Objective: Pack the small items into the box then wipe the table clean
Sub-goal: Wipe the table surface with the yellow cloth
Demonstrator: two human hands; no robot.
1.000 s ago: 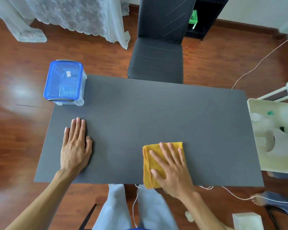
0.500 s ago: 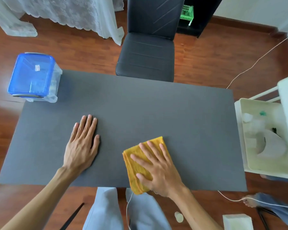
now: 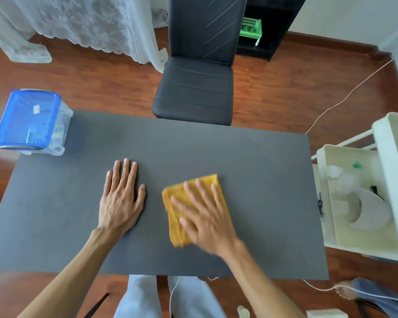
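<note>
Both hands are flat on the dark grey table (image 3: 251,180). From where I watch, my right hand (image 3: 205,216) lies palm-down on a folded yellow cloth (image 3: 177,216), fingers spread and stretched out, pressing rather than pinching; nothing is clamped between fingers and thumb. The cloth sits directly under that palm, its far edge showing past the fingertips and its left and near edges sticking out beside the thumb. This hand and the cloth are blurred, so finer detail of the fold I cannot tell. My left hand (image 3: 122,198) rests just to the left of the cloth, not touching it, fingers straight and close together, thumb out, holding nothing. A clear plastic box with a blue lid (image 3: 28,120) stands at the far left corner of the table, lid on, well apart from both hands. A black chair (image 3: 195,92) is pushed toward the far edge, and a white cart (image 3: 363,203) stands off the right side.
</note>
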